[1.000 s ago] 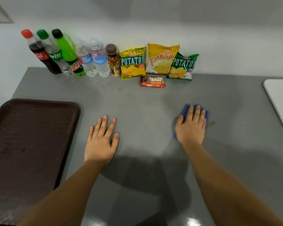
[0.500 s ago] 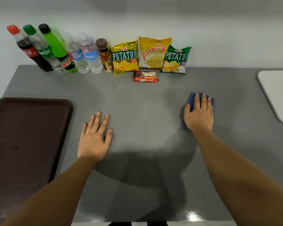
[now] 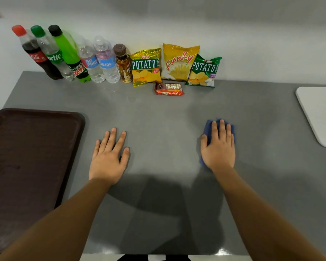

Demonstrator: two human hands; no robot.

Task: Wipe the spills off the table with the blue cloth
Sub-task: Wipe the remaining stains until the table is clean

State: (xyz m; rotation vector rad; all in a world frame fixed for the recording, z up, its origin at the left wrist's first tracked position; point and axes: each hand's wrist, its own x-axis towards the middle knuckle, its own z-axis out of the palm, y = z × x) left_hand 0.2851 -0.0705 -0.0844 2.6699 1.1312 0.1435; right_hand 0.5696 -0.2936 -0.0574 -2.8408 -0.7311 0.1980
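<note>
My right hand (image 3: pixel 219 147) lies flat, palm down, on the blue cloth (image 3: pixel 209 127), pressing it onto the grey table (image 3: pixel 158 119). Only the cloth's edges show around the fingers and at the left of the palm. My left hand (image 3: pixel 109 155) rests flat on the bare table with fingers spread, holding nothing. No spill stands out on the surface around the cloth.
A dark brown tray (image 3: pixel 26 157) sits at the left. Several drink bottles (image 3: pixel 72 57) and snack bags (image 3: pixel 177 63) line the back wall, with a chocolate bar (image 3: pixel 169 89) in front. A white board (image 3: pixel 320 113) lies at the right edge.
My right hand has slid the cloth away and to the right, then back toward the left. The left hand has stayed flat in place.
</note>
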